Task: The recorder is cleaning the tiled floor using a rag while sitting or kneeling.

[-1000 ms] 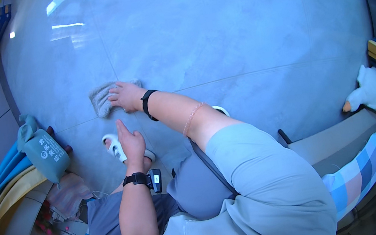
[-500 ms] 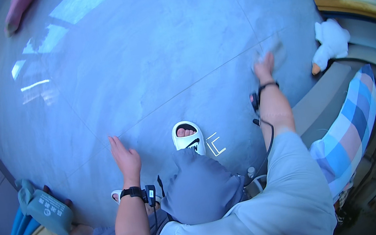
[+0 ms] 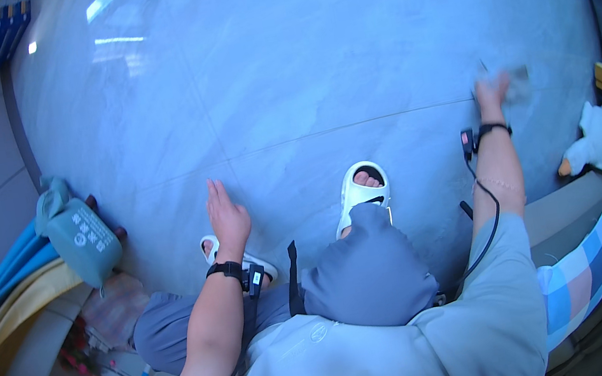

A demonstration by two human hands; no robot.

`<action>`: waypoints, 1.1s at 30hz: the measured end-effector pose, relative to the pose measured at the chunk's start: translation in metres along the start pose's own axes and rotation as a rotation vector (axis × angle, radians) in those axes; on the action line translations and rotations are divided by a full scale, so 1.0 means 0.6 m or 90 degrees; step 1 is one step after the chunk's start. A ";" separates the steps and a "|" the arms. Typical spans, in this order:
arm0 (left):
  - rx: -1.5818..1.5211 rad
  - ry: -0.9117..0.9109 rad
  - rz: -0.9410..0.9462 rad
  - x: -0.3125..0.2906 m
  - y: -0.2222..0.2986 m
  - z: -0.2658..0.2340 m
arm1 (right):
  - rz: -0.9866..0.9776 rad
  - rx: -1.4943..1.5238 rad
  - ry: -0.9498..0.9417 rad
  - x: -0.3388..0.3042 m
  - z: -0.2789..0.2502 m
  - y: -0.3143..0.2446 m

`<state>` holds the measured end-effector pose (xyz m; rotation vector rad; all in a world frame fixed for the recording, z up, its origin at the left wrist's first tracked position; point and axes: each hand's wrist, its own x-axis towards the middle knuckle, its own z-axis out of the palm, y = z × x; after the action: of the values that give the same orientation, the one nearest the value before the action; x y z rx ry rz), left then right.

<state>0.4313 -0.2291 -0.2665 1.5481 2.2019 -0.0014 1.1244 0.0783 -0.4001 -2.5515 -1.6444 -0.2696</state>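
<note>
My right hand reaches out low over the grey floor at the right. Its fingers are closed on a pale grey-green, cloth-like piece, smeared by motion; its exact kind is unclear. Nothing is in my left hand, whose fingers stretch forward above the floor in front of my left foot. Both wrists wear black straps with small devices and cables.
White slides are on my feet. To the right lie a white plush bird and a checked cushion. A grey-green bag hangs at the left by a blue-and-yellow seat edge. Blue boxes stand far left.
The view has turned, so the surroundings appear shifted and a blue fan now shows at lower left. My right hand keeps its closed hold on the cloth-like piece; my left stays stretched out.
</note>
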 end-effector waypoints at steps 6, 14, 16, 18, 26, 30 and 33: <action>-0.028 0.039 -0.139 -0.062 -0.042 0.007 | -0.621 0.296 -0.004 -0.039 -0.092 -0.695; -0.127 -0.027 -0.217 -0.156 -0.015 -0.001 | -1.127 0.369 -0.514 -0.636 -0.294 -1.016; -0.140 -0.049 -0.184 -0.151 0.013 0.007 | -1.154 0.481 -0.257 -0.672 -0.233 -0.990; -0.136 -0.066 -0.187 -0.150 0.007 0.013 | -1.066 0.449 -0.217 -0.599 -0.213 -1.008; -0.073 -0.024 -0.113 -0.102 -0.029 0.027 | -0.626 0.302 -0.115 -0.010 -0.162 -0.705; -0.071 -0.014 -0.023 -0.032 0.006 0.021 | -0.357 0.188 -0.131 -0.018 -0.087 -0.223; -0.119 0.005 0.061 0.018 0.053 0.043 | -0.065 -0.077 -0.146 -0.165 -0.097 0.161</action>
<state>0.4657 -0.2141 -0.2858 1.5494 2.0663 0.2341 1.1665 -0.0601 -0.3614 -2.6778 -1.8958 -0.0887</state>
